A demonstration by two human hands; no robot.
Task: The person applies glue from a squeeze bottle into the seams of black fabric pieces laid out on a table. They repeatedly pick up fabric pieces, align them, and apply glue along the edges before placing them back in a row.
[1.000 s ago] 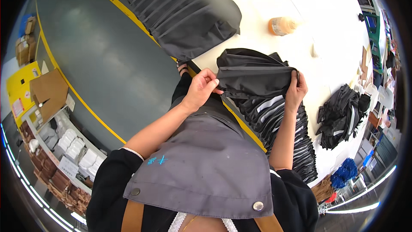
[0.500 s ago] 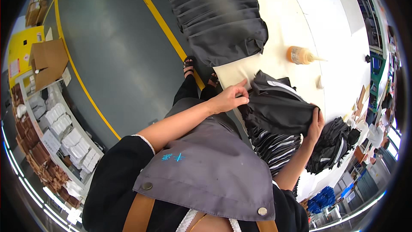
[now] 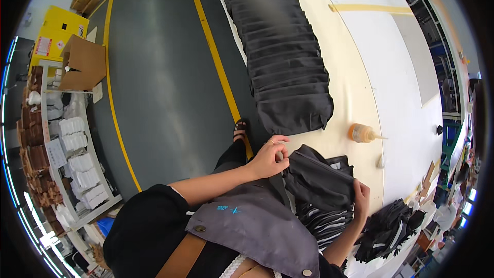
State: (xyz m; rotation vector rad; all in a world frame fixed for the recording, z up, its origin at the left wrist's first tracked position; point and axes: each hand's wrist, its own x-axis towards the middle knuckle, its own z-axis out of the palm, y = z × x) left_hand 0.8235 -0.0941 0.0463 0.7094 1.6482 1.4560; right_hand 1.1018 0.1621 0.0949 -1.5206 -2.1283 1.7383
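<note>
Cabinet (image 3: 54, 23): yellow, upper left of frame; cardboard box (image 3: 87, 64) just right of and below it, flap out.
Shelf unit (image 3: 98, 212): white, left of frame, below cabinet; white stacks (image 3: 82, 164) on it, brown bundles (image 3: 36, 159) along its left side.
Floor (image 3: 159, 82): grey, left of centre, crossed by yellow lines (image 3: 208, 36).
Sandal (image 3: 240, 129): dark, on one foot, near middle of frame.
Left hand (image 3: 270, 160): centre of frame, at left edge of held piece. Fingers curled, thumb and forefinger close together; can't tell if cloth sits between them.
Fabric row (image 3: 288, 74): black pieces overlapping, upper centre to centre, on cream part of table (image 3: 347, 80).
Held piece (image 3: 321, 177): dark cloth, right of and below centre, spread over striped stack; small whitish patch near its upper right edge.
Striped stack (image 3: 321, 221): black with pale strips, lower right of centre, partly hidden under held piece.
Right hand (image 3: 362, 198): lower right, clamped on right edge of held piece.
Bottle (image 3: 362, 133): orange-tinted, thin nozzle, lying on its side above right hand, nozzle toward right of frame.
Dark heap (image 3: 388, 231): loose black cloth, some white strips, lower right, near right forearm.
</note>
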